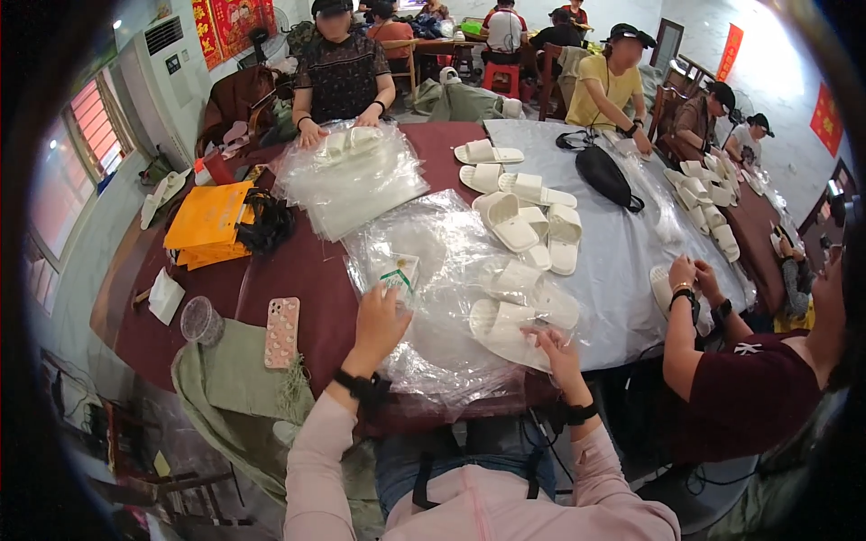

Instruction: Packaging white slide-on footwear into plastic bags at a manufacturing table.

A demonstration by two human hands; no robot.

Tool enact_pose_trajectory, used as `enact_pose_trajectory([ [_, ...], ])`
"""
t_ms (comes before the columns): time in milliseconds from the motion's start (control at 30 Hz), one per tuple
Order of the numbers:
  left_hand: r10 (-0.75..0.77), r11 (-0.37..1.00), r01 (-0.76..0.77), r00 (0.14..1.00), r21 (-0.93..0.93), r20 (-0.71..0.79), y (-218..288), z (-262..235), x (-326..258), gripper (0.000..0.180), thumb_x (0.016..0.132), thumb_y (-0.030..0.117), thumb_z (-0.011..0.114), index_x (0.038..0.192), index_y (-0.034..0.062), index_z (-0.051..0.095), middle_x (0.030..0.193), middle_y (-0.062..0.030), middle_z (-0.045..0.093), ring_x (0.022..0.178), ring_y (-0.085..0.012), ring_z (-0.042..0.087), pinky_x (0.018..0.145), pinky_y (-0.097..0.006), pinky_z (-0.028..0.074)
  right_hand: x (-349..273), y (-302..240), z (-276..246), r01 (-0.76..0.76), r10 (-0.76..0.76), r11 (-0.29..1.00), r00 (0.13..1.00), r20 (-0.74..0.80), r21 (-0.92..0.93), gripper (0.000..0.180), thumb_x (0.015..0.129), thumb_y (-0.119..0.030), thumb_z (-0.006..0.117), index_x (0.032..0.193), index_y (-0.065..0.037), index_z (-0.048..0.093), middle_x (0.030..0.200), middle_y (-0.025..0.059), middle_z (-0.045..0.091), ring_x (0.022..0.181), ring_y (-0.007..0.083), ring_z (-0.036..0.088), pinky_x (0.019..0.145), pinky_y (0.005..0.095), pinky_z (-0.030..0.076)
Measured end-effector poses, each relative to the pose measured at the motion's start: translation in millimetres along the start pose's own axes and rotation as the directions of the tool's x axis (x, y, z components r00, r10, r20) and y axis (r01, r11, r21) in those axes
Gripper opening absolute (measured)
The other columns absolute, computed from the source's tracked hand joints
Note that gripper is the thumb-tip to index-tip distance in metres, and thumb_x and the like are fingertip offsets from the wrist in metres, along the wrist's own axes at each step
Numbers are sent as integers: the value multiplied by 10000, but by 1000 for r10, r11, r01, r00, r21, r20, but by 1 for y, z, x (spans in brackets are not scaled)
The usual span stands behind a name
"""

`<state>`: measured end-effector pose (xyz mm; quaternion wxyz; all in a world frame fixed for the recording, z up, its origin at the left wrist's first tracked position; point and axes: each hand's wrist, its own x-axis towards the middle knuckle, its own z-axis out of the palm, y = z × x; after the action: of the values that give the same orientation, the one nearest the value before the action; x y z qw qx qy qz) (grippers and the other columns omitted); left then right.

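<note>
A pair of white slippers [516, 332] lies at the right side of a pile of clear plastic bags [433, 338], with shiny film around them. My right hand [557, 359] is closed at the heel end of the nearer slipper, its thumb and fingers pinching that edge. Over the pile's left part, my left hand [382, 323] has its fingers apart and slightly bent, touching the film. Just beyond those fingertips is a small white and green packet [400, 276]. More white slippers [505, 221] lie grouped past the bags.
To the left are a phone [282, 332], a clear tub [202, 321], a green cloth [239, 370] and orange bags [209, 221]. Across the table, a person handles another bag stack [361, 185]. A co-worker's hands [693, 275] work close on my right, near a black pouch [606, 178].
</note>
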<state>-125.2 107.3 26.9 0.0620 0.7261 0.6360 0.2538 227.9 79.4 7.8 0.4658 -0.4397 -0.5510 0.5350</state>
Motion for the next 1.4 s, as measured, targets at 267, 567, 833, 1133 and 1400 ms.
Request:
enact_pose_trajectory([
  [267,-242,960,222,964,170,108,-10,27,53,723,780,340,659,1412,149,366,1135,-234,497,1080,-389,486,924,-453,411,-9,17,0,62,-49,995,986,-160,78,317,955,-230,530,1090,39,628,1074,99,674,989,153,590,930,293,412],
  [567,-168,976,187,972,113,-163,-48,32,78,670,780,262,654,1393,241,386,1140,-222,475,1093,-411,466,913,-474,425,-9,29,-1,46,-18,987,984,-179,155,268,952,-208,532,988,20,667,1042,105,685,1003,163,594,945,309,411],
  [833,-198,937,191,980,292,-5,-58,23,91,660,778,300,651,1384,226,400,1161,-207,476,1070,-381,507,865,-464,469,-11,20,4,56,-37,992,986,-161,116,256,956,-186,520,1035,25,644,1078,121,669,1046,185,588,981,321,396],
  [1133,-334,868,334,940,367,-68,-62,29,108,654,794,321,657,1390,232,403,1227,-207,446,1117,-387,472,918,-471,442,-14,6,23,83,-53,981,984,-168,175,276,972,-221,511,1032,18,635,1108,124,651,1062,175,569,967,311,403],
  [1400,-256,952,289,934,103,-251,-48,19,89,636,844,237,624,1393,79,344,1290,-191,424,1151,-348,449,984,-465,358,-10,-17,68,97,-2,855,983,-184,509,240,1005,-268,433,1025,-61,551,1159,109,616,1137,219,552,905,297,394],
])
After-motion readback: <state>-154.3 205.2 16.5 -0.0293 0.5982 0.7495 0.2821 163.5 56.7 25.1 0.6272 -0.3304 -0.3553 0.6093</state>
